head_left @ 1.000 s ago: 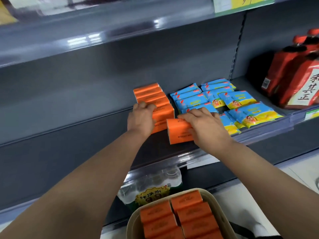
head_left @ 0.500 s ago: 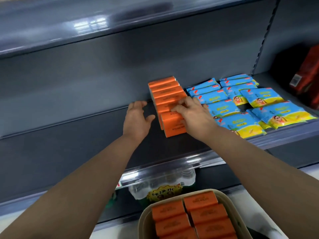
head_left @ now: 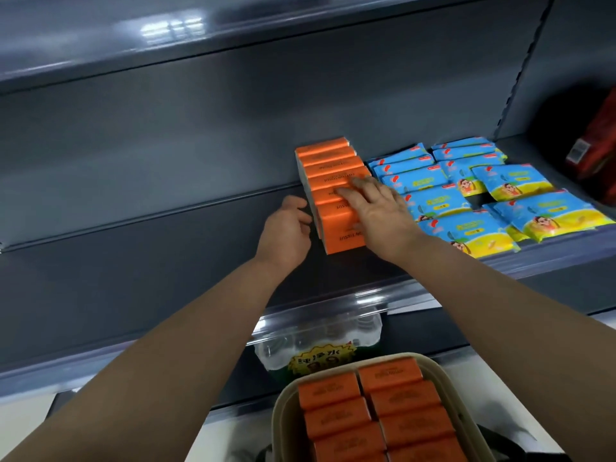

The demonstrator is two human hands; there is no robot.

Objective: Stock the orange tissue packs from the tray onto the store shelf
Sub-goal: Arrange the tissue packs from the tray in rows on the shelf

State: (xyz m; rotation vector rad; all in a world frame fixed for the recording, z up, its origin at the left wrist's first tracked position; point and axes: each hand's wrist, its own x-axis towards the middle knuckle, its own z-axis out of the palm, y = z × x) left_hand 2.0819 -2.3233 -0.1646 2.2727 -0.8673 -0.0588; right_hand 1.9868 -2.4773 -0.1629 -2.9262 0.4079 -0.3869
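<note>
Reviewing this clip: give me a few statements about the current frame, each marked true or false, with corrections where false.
1. The right hand lies flat on top of the orange row on the shelf. True.
2. The tray holds nothing. False: orange packs fill it in two columns.
3. The blue packs lie left of the orange row. False: they lie to its right.
4. The left hand is at the row's left side and holds no pack. True.
</note>
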